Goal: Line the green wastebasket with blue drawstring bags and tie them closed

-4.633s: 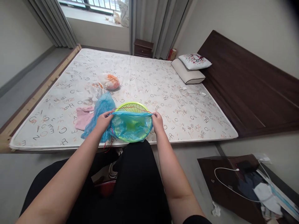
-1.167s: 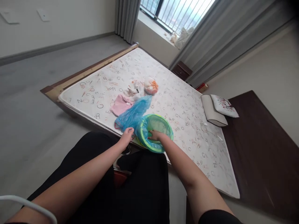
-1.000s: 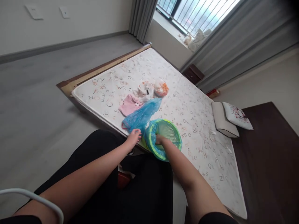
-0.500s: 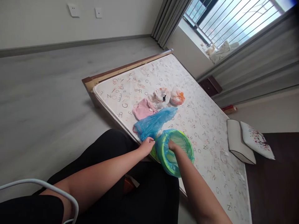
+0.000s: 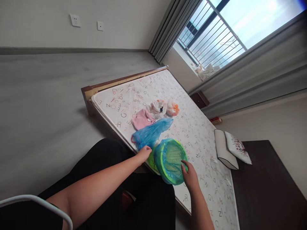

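Note:
A green mesh wastebasket [image 5: 177,156] rests tilted at the mattress edge, its opening facing me. A blue plastic bag [image 5: 165,171] lines it and is folded over the rim. My right hand [image 5: 190,175] is at the right side of the rim, fingertips inside and closed on the liner. To the left of the basket, my left hand [image 5: 144,154] has its fingers pinched together; what they hold, if anything, is hidden. Just beyond that hand lies another blue plastic bag [image 5: 151,132] with a red edge, beside a pink cloth [image 5: 142,119].
White plastic bags [image 5: 157,108] and an orange-and-white bag [image 5: 173,108] lie further back on the letter-printed mattress [image 5: 201,182]. Cushions [image 5: 226,148] sit at the right by a dark brown panel [image 5: 260,179]. The wooden bed frame [image 5: 127,78] borders the far left.
My right hand has come out of the inside of the basket to its right rim. My left hand stays beside the basket. The camera view has shifted a little.

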The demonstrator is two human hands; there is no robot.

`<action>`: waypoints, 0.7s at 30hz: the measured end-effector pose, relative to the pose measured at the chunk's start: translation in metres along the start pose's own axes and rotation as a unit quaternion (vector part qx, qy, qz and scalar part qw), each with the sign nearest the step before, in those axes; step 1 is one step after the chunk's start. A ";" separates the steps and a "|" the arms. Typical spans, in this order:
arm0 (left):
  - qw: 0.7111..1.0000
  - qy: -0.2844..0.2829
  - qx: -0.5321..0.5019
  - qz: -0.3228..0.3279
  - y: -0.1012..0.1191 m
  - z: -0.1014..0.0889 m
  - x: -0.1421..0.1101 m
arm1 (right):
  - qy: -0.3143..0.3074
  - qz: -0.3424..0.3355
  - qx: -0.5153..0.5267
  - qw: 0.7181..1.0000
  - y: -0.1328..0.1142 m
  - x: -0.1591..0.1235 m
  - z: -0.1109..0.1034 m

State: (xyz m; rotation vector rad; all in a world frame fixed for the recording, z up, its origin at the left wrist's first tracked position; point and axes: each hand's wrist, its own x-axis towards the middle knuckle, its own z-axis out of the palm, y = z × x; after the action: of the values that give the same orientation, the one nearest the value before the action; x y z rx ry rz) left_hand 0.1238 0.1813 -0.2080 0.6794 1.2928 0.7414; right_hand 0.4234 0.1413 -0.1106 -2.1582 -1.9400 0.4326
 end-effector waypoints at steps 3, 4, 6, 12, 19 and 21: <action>1.000 0.013 0.017 -0.008 0.001 -0.008 0.003 | 0.109 0.072 0.005 0.991 0.023 -0.036 -0.001; 1.000 0.019 0.023 -0.008 0.002 -0.011 0.004 | 0.125 0.101 0.010 0.987 0.029 -0.044 0.000; 0.999 0.031 0.033 -0.006 0.002 -0.015 0.007 | 0.144 0.136 0.016 0.980 0.038 -0.050 0.002; 0.998 0.041 0.053 -0.004 -0.001 -0.004 0.014 | 0.206 0.040 -0.024 0.977 0.024 0.033 -0.016; 0.996 0.035 0.075 0.026 -0.003 0.026 0.006 | 0.191 -0.028 -0.066 0.979 -0.067 0.228 -0.032; 0.995 0.036 0.084 0.031 -0.002 0.030 0.006 | 0.133 -0.048 -0.093 0.986 -0.096 0.270 -0.016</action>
State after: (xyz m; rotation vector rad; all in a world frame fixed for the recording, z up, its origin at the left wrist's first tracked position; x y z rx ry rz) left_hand 0.1541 0.1845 -0.2087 0.8390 1.4163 0.7174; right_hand 0.3642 0.4209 -0.0841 -2.0905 -1.9854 -0.0560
